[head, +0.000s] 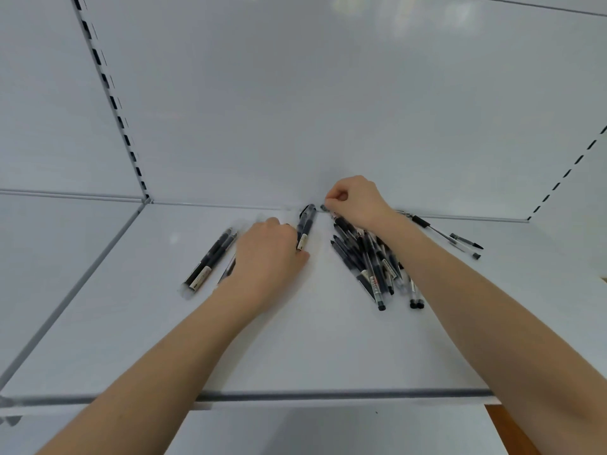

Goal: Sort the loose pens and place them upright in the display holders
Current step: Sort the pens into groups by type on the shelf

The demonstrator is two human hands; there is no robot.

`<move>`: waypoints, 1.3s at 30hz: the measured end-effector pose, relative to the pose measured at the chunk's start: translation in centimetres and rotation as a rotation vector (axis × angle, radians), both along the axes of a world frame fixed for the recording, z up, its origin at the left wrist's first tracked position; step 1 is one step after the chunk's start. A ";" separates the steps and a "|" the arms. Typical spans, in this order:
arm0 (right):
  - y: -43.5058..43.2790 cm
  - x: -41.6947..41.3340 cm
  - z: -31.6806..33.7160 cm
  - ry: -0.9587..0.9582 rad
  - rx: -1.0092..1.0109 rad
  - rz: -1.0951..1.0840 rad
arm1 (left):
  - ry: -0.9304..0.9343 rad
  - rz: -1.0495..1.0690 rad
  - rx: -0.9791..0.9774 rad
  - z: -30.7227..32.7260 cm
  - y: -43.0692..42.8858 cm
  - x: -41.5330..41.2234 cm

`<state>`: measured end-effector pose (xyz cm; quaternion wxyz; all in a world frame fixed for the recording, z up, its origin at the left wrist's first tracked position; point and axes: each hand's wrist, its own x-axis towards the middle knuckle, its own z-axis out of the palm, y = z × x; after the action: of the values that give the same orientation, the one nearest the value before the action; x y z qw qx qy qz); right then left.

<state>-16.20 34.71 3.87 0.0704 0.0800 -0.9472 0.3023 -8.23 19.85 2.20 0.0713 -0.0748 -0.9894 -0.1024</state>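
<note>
Pens (368, 261) heaped right of centre on shelf (295, 349), pair (210, 261) split off at left | my left hand (266, 254) over centre pens (306, 224), fingers hidden, grip I can't tell | right hand (356, 200) pinches back pen (323, 207) | sorting begun; no holders visible, none upright.

Front half of the shelf (312, 349) lies bare from the front lip (328, 395) up to my wrists; widest room is lower centre. A narrow bare lane runs up the middle between my left hand (266, 254) and the heaped pens (371, 261). It is closed at the top by two dark pens (306, 224) reaching the foot of the back panel (295, 110). Left of frame, a pair of pens (210, 257) lies slantwise, with bare shelf beyond. At right, my right forearm (460, 290) crosses over the heap. Loose pens (460, 241) are scattered past it near the back corner. The back panel stops all reach beyond.
</note>
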 end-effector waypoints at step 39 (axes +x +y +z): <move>2.1 9.4 3.4 -0.208 -1.132 0.029 | 0.020 -0.140 0.780 1.3 -2.6 5.7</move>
<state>-6.80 36.82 7.31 0.0046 0.0124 -0.6386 0.7694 -2.58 17.30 3.51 0.0967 -0.1102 -0.8680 -0.4745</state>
